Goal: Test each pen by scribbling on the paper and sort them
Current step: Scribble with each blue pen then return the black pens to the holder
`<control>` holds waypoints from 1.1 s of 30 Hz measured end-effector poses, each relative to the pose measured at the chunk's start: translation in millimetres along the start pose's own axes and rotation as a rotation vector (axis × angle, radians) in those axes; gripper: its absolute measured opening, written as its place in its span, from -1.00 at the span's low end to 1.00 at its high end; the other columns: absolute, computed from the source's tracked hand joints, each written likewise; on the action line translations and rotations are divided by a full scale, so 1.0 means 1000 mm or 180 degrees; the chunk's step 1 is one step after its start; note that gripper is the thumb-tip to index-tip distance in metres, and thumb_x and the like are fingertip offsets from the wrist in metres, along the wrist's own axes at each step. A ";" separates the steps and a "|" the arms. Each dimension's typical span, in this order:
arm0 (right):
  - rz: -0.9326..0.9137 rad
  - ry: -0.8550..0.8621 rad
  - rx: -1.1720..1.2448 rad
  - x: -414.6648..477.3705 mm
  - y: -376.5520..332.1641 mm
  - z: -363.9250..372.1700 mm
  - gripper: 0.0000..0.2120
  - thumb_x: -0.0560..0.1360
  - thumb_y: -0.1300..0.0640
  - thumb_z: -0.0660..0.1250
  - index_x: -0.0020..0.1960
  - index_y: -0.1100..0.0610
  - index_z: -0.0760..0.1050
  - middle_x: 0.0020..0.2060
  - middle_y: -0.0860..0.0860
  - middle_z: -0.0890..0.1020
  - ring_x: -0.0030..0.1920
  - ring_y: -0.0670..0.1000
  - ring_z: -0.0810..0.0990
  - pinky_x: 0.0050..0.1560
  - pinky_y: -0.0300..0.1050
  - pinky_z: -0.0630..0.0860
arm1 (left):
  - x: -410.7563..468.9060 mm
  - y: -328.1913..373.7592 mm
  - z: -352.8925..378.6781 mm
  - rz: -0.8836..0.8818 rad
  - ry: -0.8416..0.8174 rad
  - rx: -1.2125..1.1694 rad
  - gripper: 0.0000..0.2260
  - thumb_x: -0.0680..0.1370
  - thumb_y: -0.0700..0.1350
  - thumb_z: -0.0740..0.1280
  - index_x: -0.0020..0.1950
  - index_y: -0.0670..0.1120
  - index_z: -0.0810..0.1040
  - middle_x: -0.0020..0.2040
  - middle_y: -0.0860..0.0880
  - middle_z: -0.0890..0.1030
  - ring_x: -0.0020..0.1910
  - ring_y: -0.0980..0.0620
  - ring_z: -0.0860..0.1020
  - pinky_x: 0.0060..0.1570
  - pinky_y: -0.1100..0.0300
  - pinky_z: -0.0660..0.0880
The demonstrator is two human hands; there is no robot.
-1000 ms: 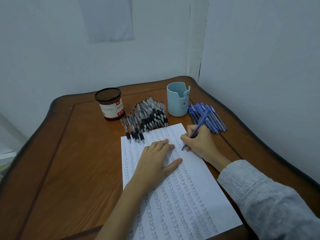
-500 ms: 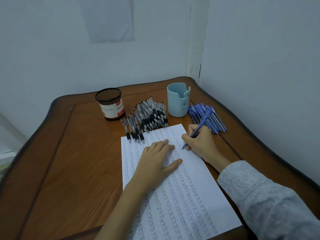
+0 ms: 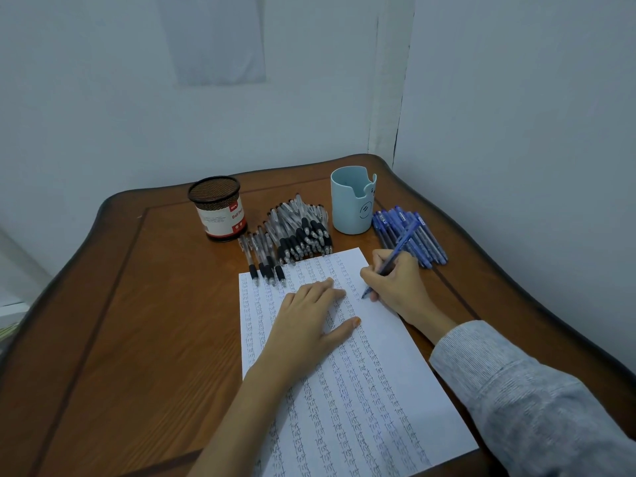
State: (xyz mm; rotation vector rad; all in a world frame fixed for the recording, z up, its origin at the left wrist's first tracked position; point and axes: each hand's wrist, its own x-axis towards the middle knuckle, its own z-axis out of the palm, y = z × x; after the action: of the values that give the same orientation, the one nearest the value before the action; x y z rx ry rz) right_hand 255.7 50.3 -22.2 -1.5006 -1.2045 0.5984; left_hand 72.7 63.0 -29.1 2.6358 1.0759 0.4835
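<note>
Palm down, the left hand [image 3: 309, 325] lies flat on the paper [image 3: 406, 380]. Its fingers are straight and close together, pointing toward the far edge, and the thumb is spread out to the right. It grasps nothing and only presses the sheet to the table [image 3: 137, 304]. The right hand [image 3: 395, 287] rests at the sheet's right edge and pinches a blue pen [image 3: 401, 247] between thumb and first fingers. The barrel slants up and back to the right, and the tip meets the paper in its upper right part, just beside the left fingertips. A grey sleeve [image 3: 516, 390] covers the right forearm; the left forearm is bare.

Against the earlier frames we find almost nothing changed: both hands sit where they were, the pen keeps its slant, and the piles and cups have not moved.

As for writing, the sheet carries columns of the word "test", repeated from top to bottom. The mesh cup [image 3: 216, 211] wears a red-and-white label on which we read "Ball Pe" — the rest curves out of view, and the smaller print is too fine to read. The pale blue cup [image 3: 351, 208] bears a small drawn face. Between the two cups lies the heap of black pens [image 3: 299, 232], a few with their tips on the paper's top edge. The blue pens [image 3: 423, 239] lie right of the blue cup — we cannot read their white marks.
</note>
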 end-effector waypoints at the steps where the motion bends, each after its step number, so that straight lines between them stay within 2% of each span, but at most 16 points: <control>1: 0.0011 -0.0021 0.0003 0.000 0.001 0.000 -0.71 0.45 0.43 0.32 -0.37 0.23 0.32 -0.44 0.18 0.38 -0.56 -0.03 0.50 -0.52 -0.30 0.44 | 0.000 0.000 0.000 -0.0001 -0.0006 -0.0004 -0.52 0.56 0.27 0.14 0.43 0.11 0.32 0.48 0.16 0.25 0.43 0.20 0.16 0.34 0.28 0.04; 8: -0.0030 0.0098 -0.0099 -0.001 0.000 0.002 -0.79 0.45 0.41 0.34 -0.33 0.35 0.39 -0.39 0.35 0.45 -0.54 -0.07 0.52 -0.50 -0.34 0.45 | 0.000 0.000 0.000 -0.0005 -0.0004 0.0005 -0.52 0.57 0.26 0.15 0.43 0.10 0.32 0.49 0.15 0.24 0.44 0.19 0.15 0.35 0.26 0.04; 14: 0.0210 0.0198 0.0121 0.002 -0.001 0.001 -0.69 0.50 0.35 0.31 -0.37 0.22 0.32 -0.46 0.18 0.45 -0.59 -0.11 0.50 -0.55 -0.31 0.40 | 0.000 0.000 0.000 0.0004 0.0004 0.0001 -0.53 0.57 0.27 0.14 0.43 0.10 0.32 0.49 0.16 0.24 0.44 0.19 0.15 0.35 0.27 0.03; 18: 0.0429 0.0120 0.0600 0.002 -0.004 0.001 -0.66 0.59 0.24 0.23 -0.36 0.22 0.34 -0.46 0.16 0.49 -0.64 -0.13 0.38 -0.59 -0.34 0.30 | 0.000 0.000 0.000 -0.0003 -0.0010 -0.0027 -0.52 0.57 0.27 0.14 0.43 0.11 0.32 0.49 0.16 0.24 0.44 0.20 0.14 0.35 0.28 0.03; 20: 0.0377 0.0076 0.0674 0.002 -0.006 0.001 -0.68 0.62 0.14 0.21 -0.29 0.21 0.35 -0.48 0.10 0.48 -0.62 -0.13 0.39 -0.57 -0.35 0.33 | 0.000 0.000 0.000 0.0003 0.0001 -0.0041 -0.52 0.57 0.27 0.14 0.43 0.11 0.32 0.49 0.16 0.24 0.44 0.21 0.14 0.35 0.28 0.02; 24: 0.0290 0.0059 0.0705 0.002 -0.003 0.001 -0.74 0.62 -0.03 0.13 0.01 0.18 0.38 -0.53 0.00 0.40 -0.58 -0.12 0.35 -0.55 -0.33 0.31 | 0.000 -0.001 0.001 0.0011 0.0031 -0.0042 -0.53 0.57 0.26 0.14 0.43 0.11 0.32 0.48 0.17 0.24 0.44 0.22 0.14 0.33 0.30 0.01; 28: 0.0302 -0.0012 0.0578 0.003 -0.002 -0.001 -0.73 0.65 0.06 0.10 0.11 0.15 0.52 -0.53 0.01 0.48 -0.54 -0.07 0.40 -0.58 -0.30 0.33 | -0.001 -0.001 0.002 0.0001 0.0052 -0.0071 -0.54 0.57 0.26 0.15 0.42 0.12 0.33 0.48 0.17 0.25 0.43 0.22 0.15 0.33 0.29 0.02; 30: 0.0370 -0.0056 0.0705 0.004 -0.001 -0.001 -0.74 0.65 0.09 0.10 0.17 0.16 0.52 -0.56 -0.02 0.45 -0.57 -0.09 0.36 -0.61 -0.30 0.30 | -0.001 -0.001 0.002 -0.0019 0.0059 -0.0077 -0.54 0.57 0.26 0.15 0.41 0.12 0.34 0.48 0.18 0.25 0.43 0.22 0.15 0.33 0.28 0.02; 33: 0.0307 -0.0041 0.0851 0.004 0.000 -0.001 -0.70 0.65 0.04 0.10 0.13 0.18 0.53 -0.58 -0.01 0.39 -0.61 -0.10 0.29 -0.58 -0.28 0.24 | -0.001 0.000 0.002 -0.0044 0.0060 -0.0112 -0.55 0.57 0.26 0.15 0.41 0.12 0.34 0.48 0.18 0.25 0.44 0.21 0.15 0.33 0.28 0.02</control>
State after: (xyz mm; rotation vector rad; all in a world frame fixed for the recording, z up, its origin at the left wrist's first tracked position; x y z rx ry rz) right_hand 258.0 53.2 -20.6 -1.3342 -1.0212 0.8020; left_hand 72.2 62.2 -31.3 2.5968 1.0807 0.5208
